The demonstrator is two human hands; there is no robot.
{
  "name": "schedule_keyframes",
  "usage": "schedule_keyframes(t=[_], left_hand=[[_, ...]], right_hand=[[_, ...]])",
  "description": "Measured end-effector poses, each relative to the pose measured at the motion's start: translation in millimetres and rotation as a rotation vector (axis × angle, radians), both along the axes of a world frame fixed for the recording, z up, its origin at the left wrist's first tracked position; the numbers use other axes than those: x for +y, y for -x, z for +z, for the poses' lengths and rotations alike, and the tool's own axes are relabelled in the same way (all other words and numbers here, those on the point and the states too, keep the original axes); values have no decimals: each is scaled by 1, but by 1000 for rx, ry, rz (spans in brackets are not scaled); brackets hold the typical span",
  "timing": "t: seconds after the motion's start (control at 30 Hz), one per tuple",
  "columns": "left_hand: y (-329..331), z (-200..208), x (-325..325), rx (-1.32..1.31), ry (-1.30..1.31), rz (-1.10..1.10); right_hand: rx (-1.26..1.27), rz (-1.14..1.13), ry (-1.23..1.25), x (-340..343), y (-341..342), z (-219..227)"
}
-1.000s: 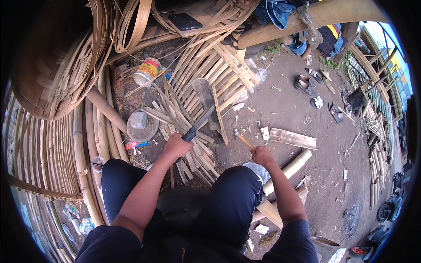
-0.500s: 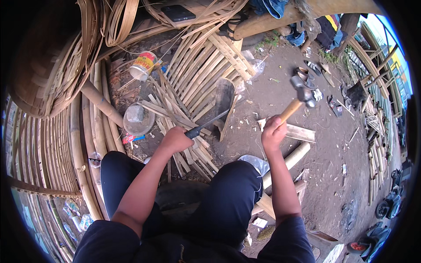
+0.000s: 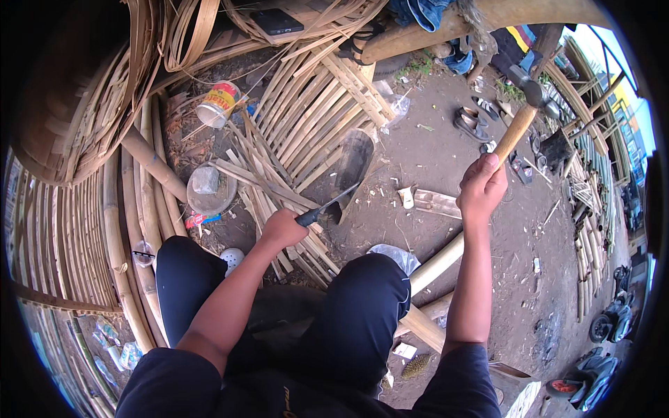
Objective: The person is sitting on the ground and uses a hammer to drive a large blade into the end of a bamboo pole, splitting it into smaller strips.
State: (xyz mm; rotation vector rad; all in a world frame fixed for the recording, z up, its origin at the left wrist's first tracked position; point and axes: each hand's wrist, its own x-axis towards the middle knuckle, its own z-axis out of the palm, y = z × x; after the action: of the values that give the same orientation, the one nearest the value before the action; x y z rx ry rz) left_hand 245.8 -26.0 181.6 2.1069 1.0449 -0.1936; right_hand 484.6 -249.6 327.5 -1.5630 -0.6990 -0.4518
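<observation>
My left hand [image 3: 284,230] is closed round the black handle of a knife [image 3: 339,199], whose narrow blade points away and to the right. That blade lies across the near end of a dark, hollow length of split bamboo [image 3: 356,161]; whether it is cutting into it I cannot tell. Out to the right, my right hand [image 3: 482,189] grips the wooden handle of a hammer [image 3: 516,134]. The metal hammer head is up at the far right, well apart from the knife. Beyond and beside my left hand lie many loose bamboo strips [image 3: 268,184].
A slatted bamboo panel [image 3: 317,115] lies ahead. Left of it are a yellow-and-red bucket [image 3: 218,104] and a basin [image 3: 212,195] holding a grey block. Bamboo poles [image 3: 442,265] lie right of my knee. Sandals [image 3: 472,124] and stacked bamboo are farther right.
My right hand has swung the hammer up, outward and to the right. My left hand has moved slightly, and the knife blade is a little lower and nearer.
</observation>
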Motion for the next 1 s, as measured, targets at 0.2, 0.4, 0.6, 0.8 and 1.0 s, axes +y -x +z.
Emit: schedule_keyframes(t=[0.2,0.4,0.6,0.8,1.0], left_hand=[[-11,-3,-5,39,14,-37],[1,-11,12,36,-5,45],[16,-26,24,-22,3,94],[7,-25,18,-27,29,50],[12,-18,29,-49,96,252]], right_hand=[[188,-56,885,-32,30,-240],[238,-170,740,-35,8,-168],[7,-69,163,4,4,-29],[144,-14,748,13,26,-213],[273,151,1115,-37,27,-256]])
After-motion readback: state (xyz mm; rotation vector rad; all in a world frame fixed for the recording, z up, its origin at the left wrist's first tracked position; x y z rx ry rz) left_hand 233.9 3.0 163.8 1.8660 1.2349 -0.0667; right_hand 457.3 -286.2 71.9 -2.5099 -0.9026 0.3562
